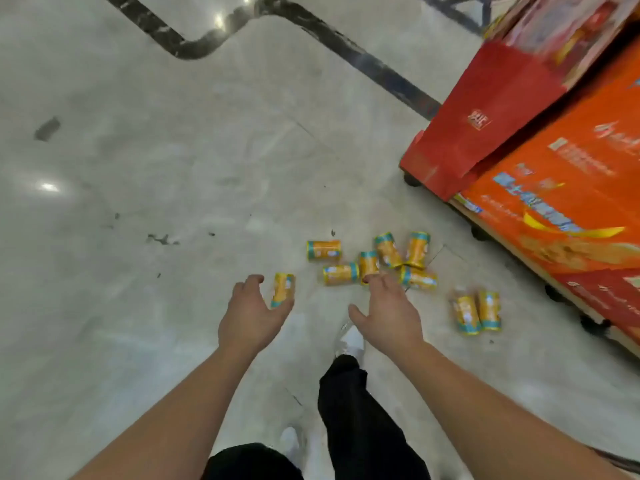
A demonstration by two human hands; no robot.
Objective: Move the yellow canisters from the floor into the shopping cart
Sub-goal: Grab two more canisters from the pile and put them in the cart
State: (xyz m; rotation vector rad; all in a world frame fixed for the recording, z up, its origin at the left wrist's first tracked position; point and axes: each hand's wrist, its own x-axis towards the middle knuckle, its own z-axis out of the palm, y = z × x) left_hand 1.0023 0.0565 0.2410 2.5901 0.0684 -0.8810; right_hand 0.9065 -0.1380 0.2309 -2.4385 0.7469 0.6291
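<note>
Basically nothing is done yet, by our read. The pale floor fills most of the view, and all nine yellow canisters we can count lie on it. No shopping cart shows. The dark bars at the top right edge could be a cart or a rack; we cannot tell.

The orange display stand and the red display stand sit on the right, with the canisters near their base. Both bare arms reach forward and down.

The left hand has its fingers spread and curved, thumb apart, pinching nothing. The lone canister shows in the gap between thumb and fingers, but it looks to lie on the floor beyond, not in a grip. The right hand is also spread and empty. Its fingertips overlap the cluster of six canisters in this view, but we cannot confirm contact. The pair of canisters lies side by side further right, near the orange stand. A white shoe shows between the hands.

Left to do, we judge: pick up all nine, carry them, and drop them in the cart. The step in hand is the first reach.
</note>
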